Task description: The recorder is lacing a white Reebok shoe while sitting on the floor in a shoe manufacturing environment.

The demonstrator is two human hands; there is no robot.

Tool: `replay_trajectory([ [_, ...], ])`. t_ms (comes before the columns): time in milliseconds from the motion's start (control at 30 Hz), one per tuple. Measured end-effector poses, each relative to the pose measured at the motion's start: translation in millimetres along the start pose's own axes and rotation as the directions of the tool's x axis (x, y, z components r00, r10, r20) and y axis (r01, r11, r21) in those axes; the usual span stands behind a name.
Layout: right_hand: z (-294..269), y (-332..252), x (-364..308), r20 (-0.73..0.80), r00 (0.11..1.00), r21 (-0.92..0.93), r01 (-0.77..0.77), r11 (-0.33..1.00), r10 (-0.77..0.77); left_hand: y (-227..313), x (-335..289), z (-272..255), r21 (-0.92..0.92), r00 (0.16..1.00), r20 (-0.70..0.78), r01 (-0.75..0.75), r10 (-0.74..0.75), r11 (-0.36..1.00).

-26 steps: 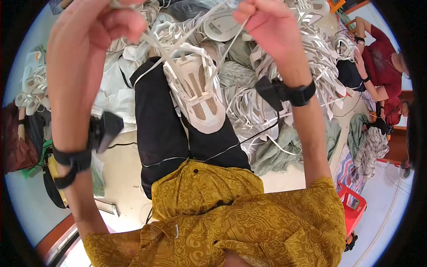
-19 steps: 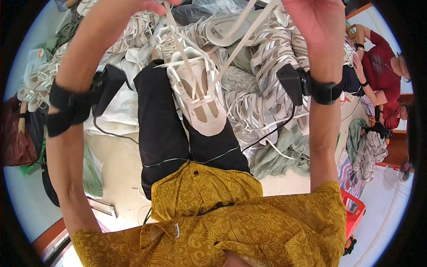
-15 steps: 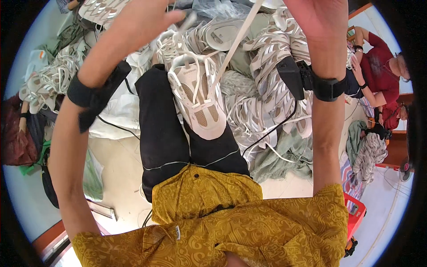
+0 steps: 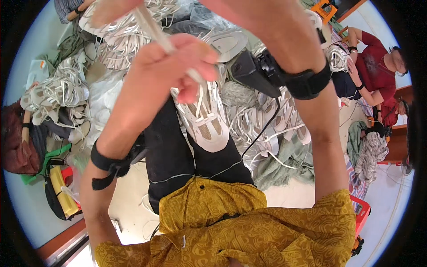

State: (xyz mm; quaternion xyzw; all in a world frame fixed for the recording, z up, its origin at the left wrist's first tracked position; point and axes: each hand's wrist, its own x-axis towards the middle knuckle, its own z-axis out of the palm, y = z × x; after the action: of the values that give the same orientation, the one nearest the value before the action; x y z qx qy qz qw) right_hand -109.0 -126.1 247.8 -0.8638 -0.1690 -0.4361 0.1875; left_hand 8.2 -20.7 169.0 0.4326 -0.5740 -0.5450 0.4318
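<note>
A white and beige sneaker (image 4: 209,129) lies on my black-trousered thighs, its toe toward me. My left hand (image 4: 173,66) is closed round a flat, pale shoelace (image 4: 153,26) above the shoe and hides much of its upper part. Beyond it, my right arm crosses leftward along the top edge. My right hand (image 4: 118,11), blurred and partly cut off, appears to grip the same lace farther up. Both wrists wear black straps with small black devices.
Piles of laced sneakers (image 4: 66,89) and more shoes (image 4: 284,120) surround my knees. Green cloth (image 4: 289,164) lies on the floor at right. A co-worker in a red shirt (image 4: 378,58) sits at far right, hands at a shoe. A black cable (image 4: 262,133) hangs from my right wrist device.
My left hand has come right and nearer, over the sneaker, and now holds the lace. My right arm has swung left across the top, and the lace now slants to the upper left.
</note>
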Motion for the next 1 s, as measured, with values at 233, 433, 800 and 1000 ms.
replay_trajectory([
  [233,6.4,46.1,-113.0,0.002,0.644,0.014,-0.765,0.644,0.765,-32.5,-61.4,-123.3,-0.334,0.877,-0.474,-0.267,0.084,0.904],
  [433,60.0,67.1,-204.5,0.226,0.329,-0.118,-0.925,0.361,0.917,-100.5,-190.2,-283.0,-0.343,0.668,-0.743,-0.336,-0.035,0.877],
  [800,104.1,87.0,-221.3,0.155,0.400,-0.353,-0.831,0.429,0.903,-125.7,-241.2,-257.5,0.228,0.278,-0.785,0.961,-0.553,0.159],
  [1000,73.0,66.5,-215.9,0.103,0.190,0.395,-0.909,0.135,0.976,-125.9,-149.7,-167.1,0.532,0.801,-0.515,0.578,-0.305,0.619],
])
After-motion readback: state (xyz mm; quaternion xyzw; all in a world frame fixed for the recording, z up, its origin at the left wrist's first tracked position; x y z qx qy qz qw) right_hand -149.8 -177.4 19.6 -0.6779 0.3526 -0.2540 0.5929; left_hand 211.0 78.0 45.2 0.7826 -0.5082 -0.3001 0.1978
